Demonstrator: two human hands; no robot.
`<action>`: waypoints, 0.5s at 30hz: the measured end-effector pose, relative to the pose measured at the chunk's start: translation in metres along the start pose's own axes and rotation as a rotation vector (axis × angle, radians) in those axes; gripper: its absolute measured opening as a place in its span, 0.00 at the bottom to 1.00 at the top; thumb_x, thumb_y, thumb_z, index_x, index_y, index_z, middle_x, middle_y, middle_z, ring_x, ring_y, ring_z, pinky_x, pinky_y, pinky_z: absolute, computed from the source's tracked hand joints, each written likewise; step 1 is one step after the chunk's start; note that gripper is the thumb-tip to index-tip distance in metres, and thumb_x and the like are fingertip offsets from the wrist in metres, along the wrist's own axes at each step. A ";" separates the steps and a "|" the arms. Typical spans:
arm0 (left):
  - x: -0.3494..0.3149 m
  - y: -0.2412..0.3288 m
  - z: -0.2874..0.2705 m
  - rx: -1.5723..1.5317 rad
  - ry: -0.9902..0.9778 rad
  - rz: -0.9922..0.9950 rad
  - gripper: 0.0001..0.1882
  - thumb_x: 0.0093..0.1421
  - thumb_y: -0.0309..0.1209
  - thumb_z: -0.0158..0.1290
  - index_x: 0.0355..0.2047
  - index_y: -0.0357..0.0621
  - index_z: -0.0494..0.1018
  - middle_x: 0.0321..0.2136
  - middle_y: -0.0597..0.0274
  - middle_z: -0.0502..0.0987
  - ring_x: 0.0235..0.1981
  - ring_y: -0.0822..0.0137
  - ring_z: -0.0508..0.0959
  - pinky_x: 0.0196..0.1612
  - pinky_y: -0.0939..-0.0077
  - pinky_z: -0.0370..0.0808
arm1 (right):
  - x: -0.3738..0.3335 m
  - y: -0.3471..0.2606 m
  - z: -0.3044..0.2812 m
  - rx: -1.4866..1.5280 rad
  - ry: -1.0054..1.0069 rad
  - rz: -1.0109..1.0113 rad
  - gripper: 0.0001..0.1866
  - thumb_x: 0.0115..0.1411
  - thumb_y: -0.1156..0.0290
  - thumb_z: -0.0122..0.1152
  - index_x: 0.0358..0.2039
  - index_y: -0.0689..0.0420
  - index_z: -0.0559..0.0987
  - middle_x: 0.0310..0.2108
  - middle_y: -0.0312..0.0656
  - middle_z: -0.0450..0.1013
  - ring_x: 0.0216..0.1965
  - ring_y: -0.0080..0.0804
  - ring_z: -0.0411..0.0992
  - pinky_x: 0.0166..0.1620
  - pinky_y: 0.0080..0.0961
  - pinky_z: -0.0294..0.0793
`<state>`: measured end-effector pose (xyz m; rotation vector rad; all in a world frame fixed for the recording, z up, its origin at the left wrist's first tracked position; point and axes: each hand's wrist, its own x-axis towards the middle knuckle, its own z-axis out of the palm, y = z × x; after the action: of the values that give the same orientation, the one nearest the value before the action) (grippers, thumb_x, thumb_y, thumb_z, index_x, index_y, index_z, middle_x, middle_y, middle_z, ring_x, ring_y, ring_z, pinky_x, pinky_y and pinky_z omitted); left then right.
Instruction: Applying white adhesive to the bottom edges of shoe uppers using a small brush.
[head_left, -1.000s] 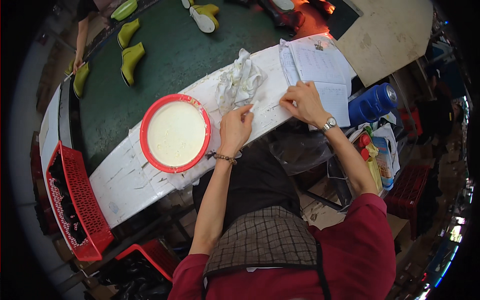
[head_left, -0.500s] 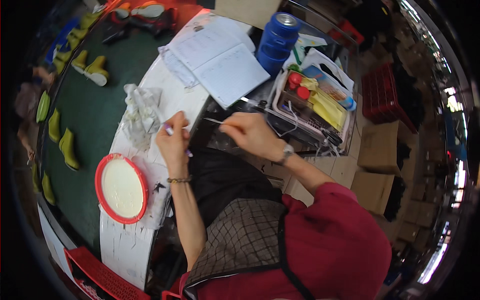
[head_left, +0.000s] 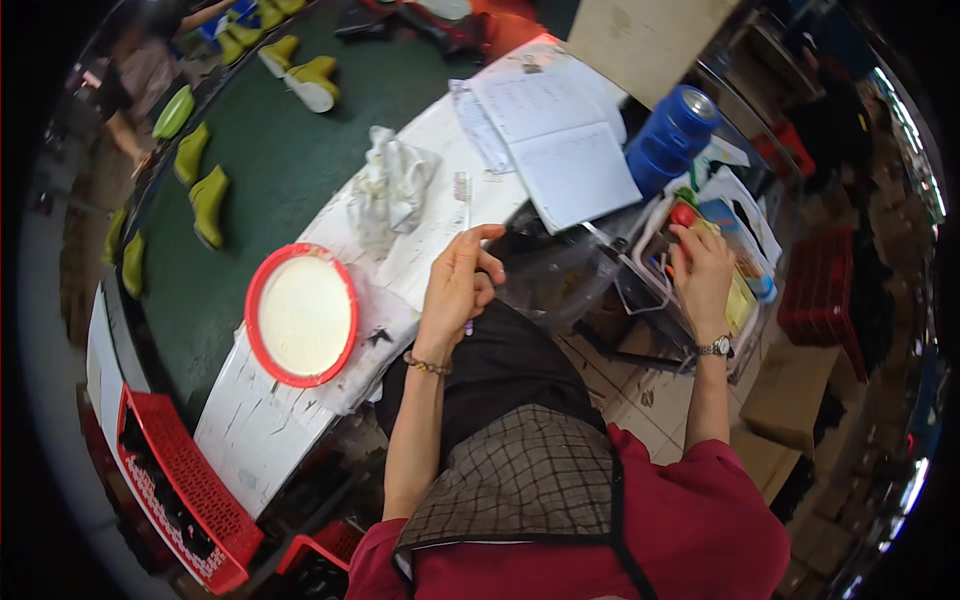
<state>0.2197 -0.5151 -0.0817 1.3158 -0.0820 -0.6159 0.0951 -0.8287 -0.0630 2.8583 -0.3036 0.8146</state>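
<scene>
The left hand grasps a thin brush upright near the red-rimmed bowl; the right hand reaches into the tray at right, grip unclear.

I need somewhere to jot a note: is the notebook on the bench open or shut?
Open. The notebook lies flat on the white bench with its pale pages spread and facing up, beside the blue can.

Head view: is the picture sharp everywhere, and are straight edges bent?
Head view: the left hand and red-rimmed bowl are fairly sharp; the person at the upper left is blurred; the white table edge bends toward the dark rim.
</scene>
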 end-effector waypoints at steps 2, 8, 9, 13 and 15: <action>-0.004 0.004 -0.003 -0.011 0.018 -0.002 0.26 0.79 0.49 0.39 0.60 0.41 0.73 0.24 0.66 0.73 0.14 0.83 0.59 0.15 0.87 0.51 | 0.017 -0.037 0.004 0.743 -0.005 0.128 0.06 0.57 0.78 0.67 0.35 0.58 0.86 0.28 0.43 0.79 0.28 0.36 0.77 0.32 0.31 0.73; -0.020 0.009 -0.016 -0.057 0.170 0.091 0.24 0.80 0.44 0.38 0.67 0.44 0.64 0.22 0.63 0.73 0.12 0.82 0.60 0.15 0.86 0.56 | 0.064 -0.139 0.056 1.032 -0.310 0.131 0.06 0.58 0.72 0.71 0.34 0.61 0.86 0.31 0.46 0.82 0.26 0.34 0.78 0.33 0.28 0.76; -0.025 0.009 -0.021 -0.043 0.215 0.105 0.24 0.80 0.44 0.38 0.68 0.44 0.63 0.22 0.63 0.73 0.12 0.83 0.60 0.15 0.87 0.56 | 0.079 -0.152 0.066 0.968 -0.488 0.151 0.08 0.58 0.70 0.72 0.35 0.61 0.86 0.34 0.47 0.83 0.30 0.38 0.80 0.36 0.31 0.78; -0.028 0.012 -0.027 -0.086 0.237 0.100 0.23 0.80 0.43 0.38 0.67 0.44 0.66 0.22 0.65 0.73 0.12 0.83 0.61 0.15 0.88 0.56 | 0.088 -0.198 0.149 1.116 -0.042 -0.209 0.14 0.62 0.66 0.70 0.43 0.61 0.85 0.47 0.52 0.81 0.48 0.48 0.80 0.53 0.40 0.78; -0.032 0.012 -0.034 -0.121 0.257 0.102 0.23 0.80 0.43 0.39 0.66 0.45 0.68 0.22 0.66 0.73 0.12 0.83 0.61 0.15 0.88 0.56 | 0.067 -0.215 0.147 0.890 -0.036 -0.552 0.18 0.65 0.67 0.65 0.53 0.60 0.82 0.57 0.54 0.76 0.64 0.52 0.70 0.66 0.46 0.68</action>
<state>0.2108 -0.4690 -0.0708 1.2547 0.0966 -0.3562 0.2759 -0.6602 -0.1707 3.4057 1.0623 0.9259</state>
